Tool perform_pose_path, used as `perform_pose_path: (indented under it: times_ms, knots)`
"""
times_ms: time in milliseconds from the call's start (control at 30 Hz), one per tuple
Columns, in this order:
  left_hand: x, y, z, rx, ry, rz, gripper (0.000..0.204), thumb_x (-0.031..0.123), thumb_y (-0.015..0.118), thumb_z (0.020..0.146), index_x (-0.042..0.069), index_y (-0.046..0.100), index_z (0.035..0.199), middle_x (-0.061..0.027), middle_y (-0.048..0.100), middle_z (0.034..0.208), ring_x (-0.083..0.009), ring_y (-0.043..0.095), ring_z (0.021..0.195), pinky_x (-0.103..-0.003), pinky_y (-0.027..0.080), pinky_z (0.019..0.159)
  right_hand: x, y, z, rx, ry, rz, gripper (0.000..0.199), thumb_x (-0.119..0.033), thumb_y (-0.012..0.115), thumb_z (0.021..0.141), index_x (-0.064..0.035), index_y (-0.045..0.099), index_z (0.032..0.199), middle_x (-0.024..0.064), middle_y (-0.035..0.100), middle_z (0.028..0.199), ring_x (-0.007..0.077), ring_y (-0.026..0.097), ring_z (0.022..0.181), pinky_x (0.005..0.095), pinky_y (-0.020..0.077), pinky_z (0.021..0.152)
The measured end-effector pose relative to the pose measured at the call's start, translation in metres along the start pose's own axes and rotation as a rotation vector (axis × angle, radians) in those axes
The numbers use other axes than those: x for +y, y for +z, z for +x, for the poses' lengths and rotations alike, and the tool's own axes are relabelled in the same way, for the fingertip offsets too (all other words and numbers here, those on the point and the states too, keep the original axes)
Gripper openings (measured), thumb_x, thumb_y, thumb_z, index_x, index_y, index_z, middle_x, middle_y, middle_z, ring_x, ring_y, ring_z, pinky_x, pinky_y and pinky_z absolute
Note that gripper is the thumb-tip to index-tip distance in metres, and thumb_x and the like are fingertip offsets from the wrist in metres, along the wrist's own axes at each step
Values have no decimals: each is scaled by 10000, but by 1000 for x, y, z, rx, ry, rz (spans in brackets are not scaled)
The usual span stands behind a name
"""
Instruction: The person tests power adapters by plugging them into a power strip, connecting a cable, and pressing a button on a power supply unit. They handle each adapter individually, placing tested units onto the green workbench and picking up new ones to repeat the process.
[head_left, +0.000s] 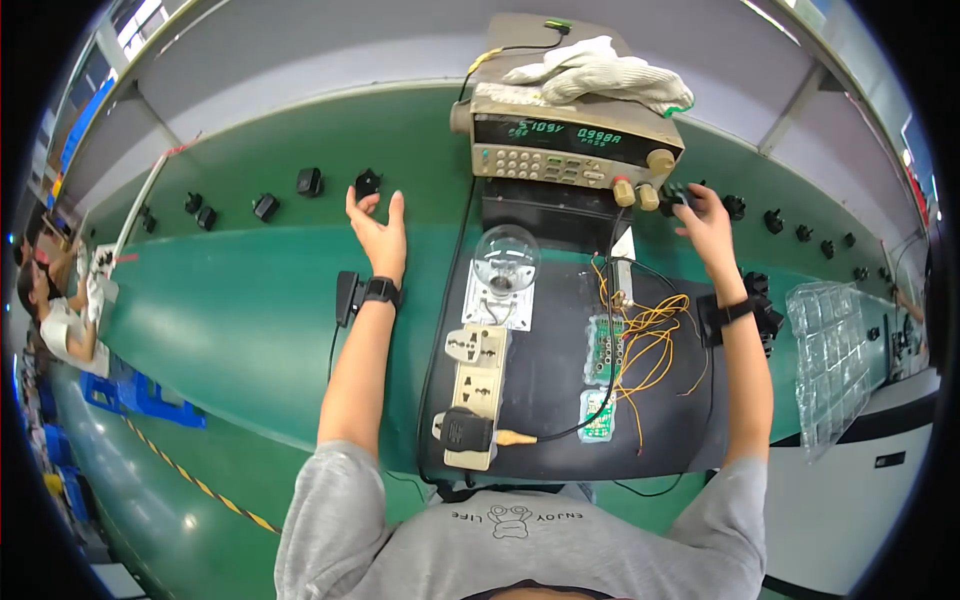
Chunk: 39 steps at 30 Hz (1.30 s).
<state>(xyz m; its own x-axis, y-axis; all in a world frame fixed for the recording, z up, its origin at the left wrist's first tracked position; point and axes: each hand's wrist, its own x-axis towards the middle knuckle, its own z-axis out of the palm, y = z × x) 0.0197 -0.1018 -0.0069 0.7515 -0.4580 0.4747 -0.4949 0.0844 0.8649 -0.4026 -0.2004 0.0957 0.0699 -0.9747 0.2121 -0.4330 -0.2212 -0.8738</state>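
On the left, my left hand [380, 238] is raised over the green bench with thumb and fingers apart and nothing between them. A black plug adapter [369, 181] lies just beyond its fingertips. To the right of the bench meter [570, 140], the fingers of my right hand [708, 228] are closed on a dark plug adapter [676, 197], partly hidden by them. In front of me, another black adapter [467, 431] is plugged into a cream socket strip [479, 385]. A yellow-ended cable [517, 437] runs from it towards the meter.
More black adapters [265, 207] line the back of the bench on both sides. A clear bulb [506, 258], green circuit boards [604, 350] and loose yellow wires [655, 335] occupy the black mat. White gloves [600, 75] top the meter. A clear plastic tray [830, 360] lies right. Another person [65, 315] sits far left.
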Motion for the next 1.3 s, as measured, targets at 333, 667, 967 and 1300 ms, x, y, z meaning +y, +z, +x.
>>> perform_pose_path:
  times_ms: [333, 667, 967, 1300]
  knots:
    - [20, -43, -39, -154, -229, -411, 590, 148, 658, 832, 33, 338, 1314, -89, 516, 1115, -173, 484, 1031, -292, 416, 859, -126, 48, -151, -475, -318, 11, 511, 69, 626, 736, 11, 484, 1224, 101, 508, 1180, 165, 549, 1011, 232, 516, 698]
    - [35, -82, -78, -331, -208, -33, 482, 214, 639, 807, 40, 434, 1206, -117, 471, 1099, -236, 426, 989, -329, 402, 833, -149, 130, -173, -766, -699, -423, 454, -31, 650, 781, -4, 520, 1216, 132, 531, 1096, 293, 561, 898, 323, 495, 706]
    - [82, -107, -74, -514, 5, -337, 240, 198, 652, 801, 20, 597, 953, -84, 574, 966, -209, 542, 894, -313, 437, 780, -149, 137, -181, -721, -721, -566, 441, -116, 667, 773, 21, 538, 1172, 149, 533, 1088, 321, 527, 954, 364, 470, 780]
    - [114, -172, -128, -1219, 268, -245, 481, 212, 811, 625, 31, 610, 1022, -107, 586, 1033, -272, 541, 965, -358, 426, 854, -117, 74, -234, -774, -404, -269, 200, -108, 727, 718, -19, 686, 891, 87, 633, 726, 228, 554, 629, 315, 424, 638]
